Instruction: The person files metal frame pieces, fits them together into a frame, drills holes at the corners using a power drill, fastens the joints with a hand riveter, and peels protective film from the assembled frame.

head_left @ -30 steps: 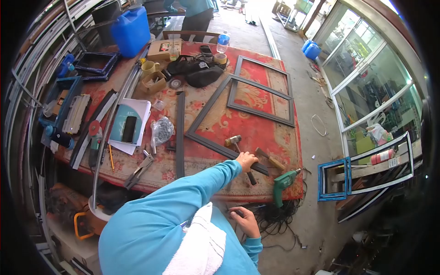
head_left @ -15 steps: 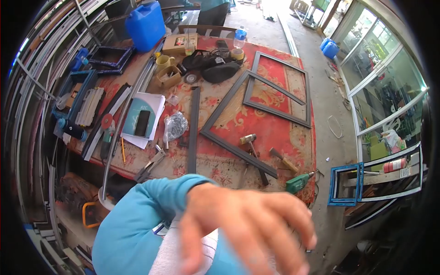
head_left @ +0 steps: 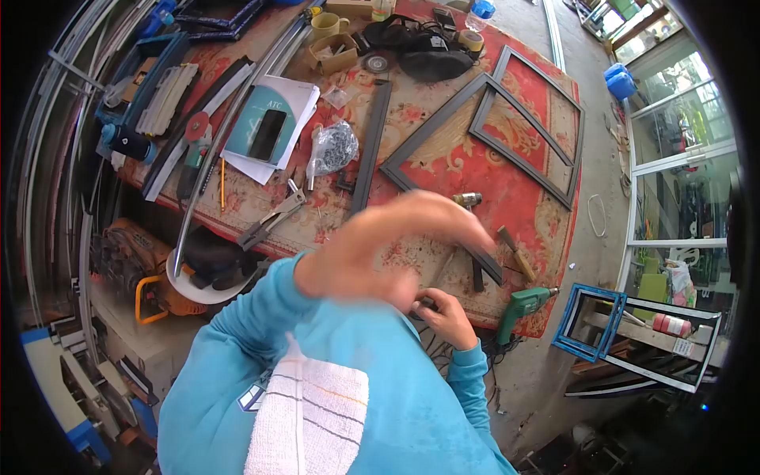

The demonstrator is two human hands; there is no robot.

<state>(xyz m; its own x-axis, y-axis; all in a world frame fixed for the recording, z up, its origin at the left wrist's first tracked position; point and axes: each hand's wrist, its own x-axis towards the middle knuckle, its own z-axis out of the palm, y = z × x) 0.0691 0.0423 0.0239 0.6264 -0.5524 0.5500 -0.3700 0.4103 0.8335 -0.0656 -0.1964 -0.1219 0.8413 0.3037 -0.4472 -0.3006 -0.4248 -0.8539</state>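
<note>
Locking pliers (head_left: 277,214): slanting there near the desk's (head_left: 552,237) front edge.
Clear bag (head_left: 332,148): full of small dark bits, just right of them.
Dark strip (head_left: 371,144): lying lengthwise beside the bag.
Left hand (head_left: 376,247): a blur, thumb and fingers wide apart, nothing seen in it!
Right hand (head_left: 450,318): lower, fingers curled, dark bit at the tips; can't tell if it's gripped.
Hammer (head_left: 467,199): head showing just beyond the left fingers.
Three-sided frame (head_left: 435,123): flat on the desk, partly hidden by that hand.
Green drill (head_left: 522,301): right corner.
</note>
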